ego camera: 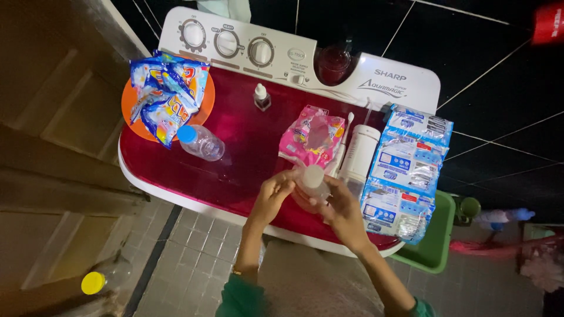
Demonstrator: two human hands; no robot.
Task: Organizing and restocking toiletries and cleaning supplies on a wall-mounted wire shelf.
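My left hand (271, 198) and my right hand (342, 212) meet over the red lid of a washing machine (247, 158). Between them is a small clear bottle with a white cap (312, 179). My right hand grips the bottle's body from the right; the fingers of my left hand touch its left side near the cap. Just behind it lies a pink pouch (312, 136), and a tall white cylinder bottle (358, 155) lies to the right.
An orange plate (130, 105) with blue sachets, a clear bottle with a blue cap (200, 141) and a small dropper bottle (261, 97) sit on the lid. Strips of blue-white sachets (405, 173) hang at the right. A green tub (437, 240) stands on the tiled floor.
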